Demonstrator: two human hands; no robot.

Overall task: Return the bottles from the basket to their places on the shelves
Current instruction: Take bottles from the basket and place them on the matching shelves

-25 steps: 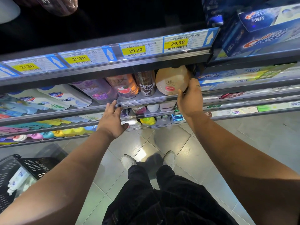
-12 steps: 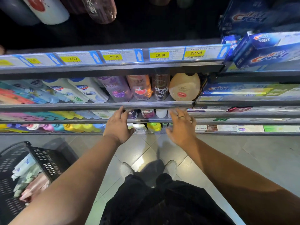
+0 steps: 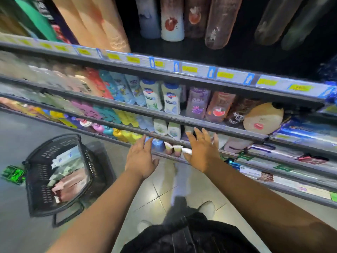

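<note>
The bottles [image 3: 70, 185] still to be shelved lie heaped on their sides in the black plastic basket [image 3: 41, 181]. It stands on the tiled floor [image 3: 160, 190] at the near left, well apart from both hands. Pink bottles fill its nearer part and pale white ones [image 3: 63, 158] lie towards the far end. The view is smeared, so their number and labels cannot be made out.

They look like filled plastic toiletry bottles. They are probably fairly heavy for their size, with stiff walls that give a little and a smooth skin that may slip. The safest hold is likely round the middle of the body, fingers wrapped well round, not by the cap.

The left hand [image 3: 141, 159] and the right hand [image 3: 201, 152] both hover palm down, fingers spread, holding nothing. They are just in front of the lower shelves [image 3: 182, 119], the right one further in.

The shelf above the hands holds a standing row. It has white bottles with blue caps [image 3: 170, 101], a purple bottle [image 3: 197, 103], a pink-orange bottle [image 3: 219, 106], a dark bottle [image 3: 237, 114] and, at the right end, a round tan bottle [image 3: 262, 118]. Above the row runs a rail of yellow price tags [image 3: 189, 69], with taller bottles [image 3: 172, 19] on the top shelf. Smaller colourful bottles [image 3: 125, 134] stand on the lower shelves to the left.
</note>
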